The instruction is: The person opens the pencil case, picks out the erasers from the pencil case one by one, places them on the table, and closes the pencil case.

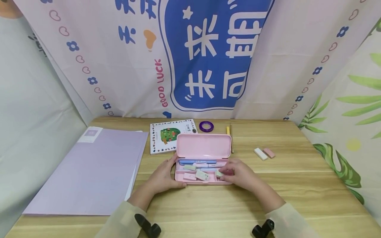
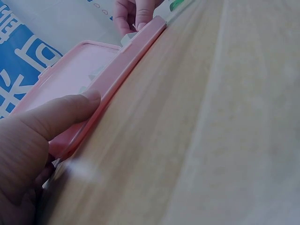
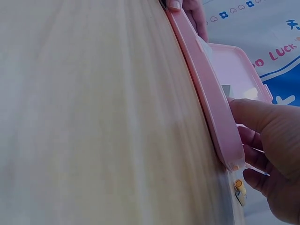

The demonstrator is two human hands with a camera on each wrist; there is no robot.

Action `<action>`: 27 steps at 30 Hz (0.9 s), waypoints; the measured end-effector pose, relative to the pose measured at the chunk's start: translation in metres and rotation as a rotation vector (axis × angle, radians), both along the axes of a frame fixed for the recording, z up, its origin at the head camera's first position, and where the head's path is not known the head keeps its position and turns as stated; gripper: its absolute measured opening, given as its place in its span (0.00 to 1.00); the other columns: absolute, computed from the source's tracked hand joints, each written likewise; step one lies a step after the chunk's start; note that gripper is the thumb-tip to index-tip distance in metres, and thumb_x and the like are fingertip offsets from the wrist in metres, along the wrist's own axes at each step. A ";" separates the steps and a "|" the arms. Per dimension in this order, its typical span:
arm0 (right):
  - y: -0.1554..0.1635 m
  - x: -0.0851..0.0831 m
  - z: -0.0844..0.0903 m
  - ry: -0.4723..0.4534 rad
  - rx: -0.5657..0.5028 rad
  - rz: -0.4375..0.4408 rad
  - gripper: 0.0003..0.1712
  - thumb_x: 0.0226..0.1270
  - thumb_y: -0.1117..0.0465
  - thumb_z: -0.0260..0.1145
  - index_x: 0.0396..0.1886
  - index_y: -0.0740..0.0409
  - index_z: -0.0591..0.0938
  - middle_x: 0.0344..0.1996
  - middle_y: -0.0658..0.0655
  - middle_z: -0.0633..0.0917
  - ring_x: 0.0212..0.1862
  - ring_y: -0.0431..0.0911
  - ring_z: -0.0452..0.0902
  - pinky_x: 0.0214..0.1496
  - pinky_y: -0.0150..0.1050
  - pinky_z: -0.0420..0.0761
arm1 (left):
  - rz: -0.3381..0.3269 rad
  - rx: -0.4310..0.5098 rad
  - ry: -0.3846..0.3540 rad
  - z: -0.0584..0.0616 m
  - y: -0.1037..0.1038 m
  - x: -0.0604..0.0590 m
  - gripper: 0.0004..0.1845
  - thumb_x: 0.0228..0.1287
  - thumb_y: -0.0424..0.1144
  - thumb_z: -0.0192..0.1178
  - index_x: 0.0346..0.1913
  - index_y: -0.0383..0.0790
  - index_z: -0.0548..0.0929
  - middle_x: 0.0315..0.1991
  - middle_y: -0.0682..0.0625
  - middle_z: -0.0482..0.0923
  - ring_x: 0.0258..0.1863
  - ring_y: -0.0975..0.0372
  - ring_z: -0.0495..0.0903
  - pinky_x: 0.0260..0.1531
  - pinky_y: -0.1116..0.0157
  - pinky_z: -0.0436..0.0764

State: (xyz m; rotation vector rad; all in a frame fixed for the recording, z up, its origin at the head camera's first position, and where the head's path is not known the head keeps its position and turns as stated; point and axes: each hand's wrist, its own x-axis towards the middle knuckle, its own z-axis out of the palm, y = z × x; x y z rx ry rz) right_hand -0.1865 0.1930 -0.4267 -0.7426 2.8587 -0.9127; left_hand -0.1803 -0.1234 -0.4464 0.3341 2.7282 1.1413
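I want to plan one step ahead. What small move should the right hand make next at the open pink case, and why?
Probably let go of the small green eraser inside the pink case and draw back. The right hand pinches it low over the tray, beside other erasers lying there, while the left hand steadies the case's left end.

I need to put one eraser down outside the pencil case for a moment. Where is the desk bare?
Bare wood lies right of the pencil case, between it and the two erasers, and along the front edge before both hands. The left side is taken by the purple folder; behind the case, the booklet, tape roll and pencils crowd the desk.
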 end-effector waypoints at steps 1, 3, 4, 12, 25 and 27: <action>-0.001 0.000 0.000 -0.004 -0.006 0.003 0.09 0.58 0.56 0.74 0.39 0.49 0.88 0.43 0.49 0.84 0.48 0.47 0.78 0.53 0.46 0.81 | 0.002 0.001 -0.006 0.000 0.000 0.000 0.68 0.36 0.62 0.78 0.79 0.50 0.48 0.76 0.42 0.58 0.74 0.42 0.57 0.71 0.41 0.61; -0.002 0.001 0.000 -0.012 -0.017 0.006 0.08 0.58 0.57 0.74 0.38 0.49 0.88 0.43 0.49 0.84 0.49 0.47 0.78 0.54 0.45 0.82 | 0.004 0.003 -0.013 0.000 0.000 0.001 0.68 0.36 0.62 0.78 0.79 0.50 0.48 0.76 0.42 0.57 0.74 0.41 0.56 0.71 0.40 0.60; -0.002 0.001 -0.001 -0.014 -0.019 0.004 0.08 0.58 0.58 0.74 0.38 0.49 0.87 0.43 0.49 0.84 0.49 0.46 0.79 0.54 0.44 0.83 | 0.005 0.004 -0.015 0.000 0.000 0.001 0.68 0.37 0.62 0.78 0.79 0.50 0.48 0.76 0.42 0.57 0.75 0.41 0.56 0.71 0.40 0.60; 0.005 0.002 0.007 -0.008 -0.113 -0.106 0.09 0.63 0.59 0.69 0.42 0.53 0.84 0.40 0.51 0.85 0.44 0.43 0.78 0.45 0.37 0.79 | 0.002 -0.002 -0.008 -0.002 0.001 -0.001 0.68 0.37 0.62 0.78 0.79 0.48 0.48 0.76 0.42 0.57 0.75 0.39 0.54 0.71 0.39 0.59; 0.097 -0.014 0.015 0.020 -0.097 -0.435 0.22 0.72 0.58 0.60 0.58 0.69 0.76 0.48 0.69 0.82 0.47 0.58 0.81 0.43 0.40 0.82 | 0.001 -0.003 -0.004 -0.003 0.000 -0.002 0.67 0.38 0.62 0.78 0.79 0.48 0.48 0.77 0.42 0.56 0.75 0.38 0.53 0.71 0.38 0.58; 0.113 -0.018 0.014 0.031 -0.072 -0.493 0.22 0.71 0.59 0.60 0.59 0.69 0.76 0.48 0.70 0.82 0.48 0.59 0.80 0.41 0.39 0.81 | 0.000 -0.004 -0.005 -0.003 0.000 -0.002 0.67 0.38 0.62 0.77 0.79 0.48 0.48 0.77 0.42 0.56 0.75 0.38 0.53 0.71 0.38 0.58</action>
